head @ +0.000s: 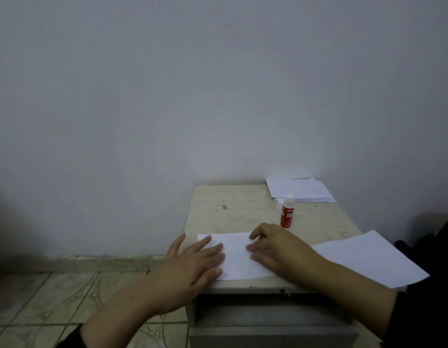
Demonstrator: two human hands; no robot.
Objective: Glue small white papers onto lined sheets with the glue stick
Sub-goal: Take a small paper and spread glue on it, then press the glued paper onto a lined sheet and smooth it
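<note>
Head view: both hands, left hand (192, 259) and right hand (275, 247), press flat with straight fingers on a white paper (236, 257) at lower centre, while the capped glue stick (287, 211) stands upright just above, nearer the right hand.

Both hands (233, 252) lie on a paper (236, 257) at the table's (218, 204) front; glue stick (287, 212) behind, paper pile (300, 189) farther back.

We see white paper (236, 257) on pale beige table (233, 204), dark stain near its back; red glue stick (287, 211), white cap; white stack (300, 189); grey-white wall (192, 84); beige floor tiles (54, 297), curling pattern.
</note>
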